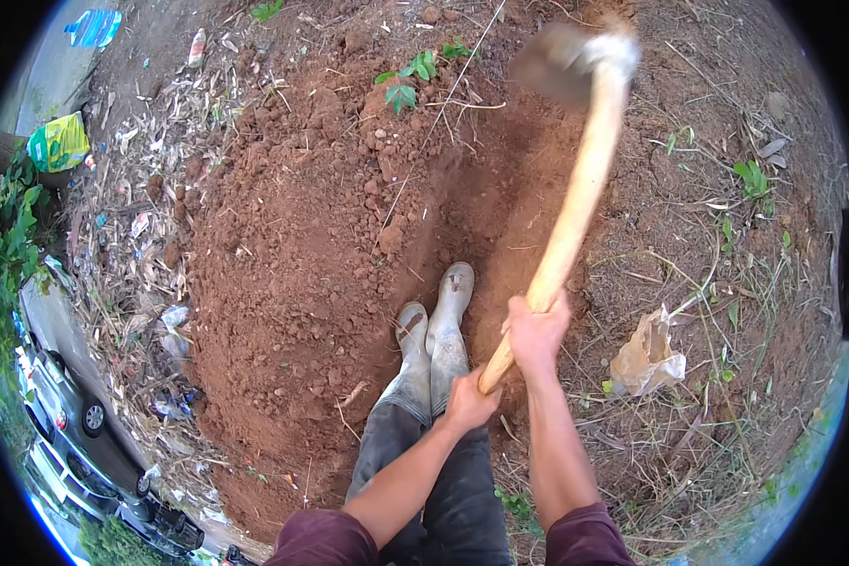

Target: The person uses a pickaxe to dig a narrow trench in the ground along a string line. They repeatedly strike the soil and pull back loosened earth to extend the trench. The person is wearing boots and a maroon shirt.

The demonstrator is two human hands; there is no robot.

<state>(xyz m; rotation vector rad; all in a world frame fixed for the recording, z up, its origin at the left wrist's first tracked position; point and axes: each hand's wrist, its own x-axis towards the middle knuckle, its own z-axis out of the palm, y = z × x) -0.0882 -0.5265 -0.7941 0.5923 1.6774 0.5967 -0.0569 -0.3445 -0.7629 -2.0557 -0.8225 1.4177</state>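
Observation:
A hoe point(575, 203) with a long pale wooden handle slants up and to the right in front of me. Its metal head, smeared by motion, is over the far end of a trench point(495, 203) dug in reddish soil. My left hand point(471, 400) is wrapped round the butt of the handle. A little farther up, my right hand point(536, 332) grips the same handle. Both my feet, in muddy pale rubber boots point(448, 311), stand at the near end of the trench. Whether the blade touches the ground is too blurred to tell.
A mound of loose soil point(283, 283) rises left of the trench. A thin string point(441, 111) runs along it near a small green plant point(411, 77). On the right lie a torn brown paper bag point(648, 357) and dry weeds. Litter and parked cars point(80, 424) are at the far left.

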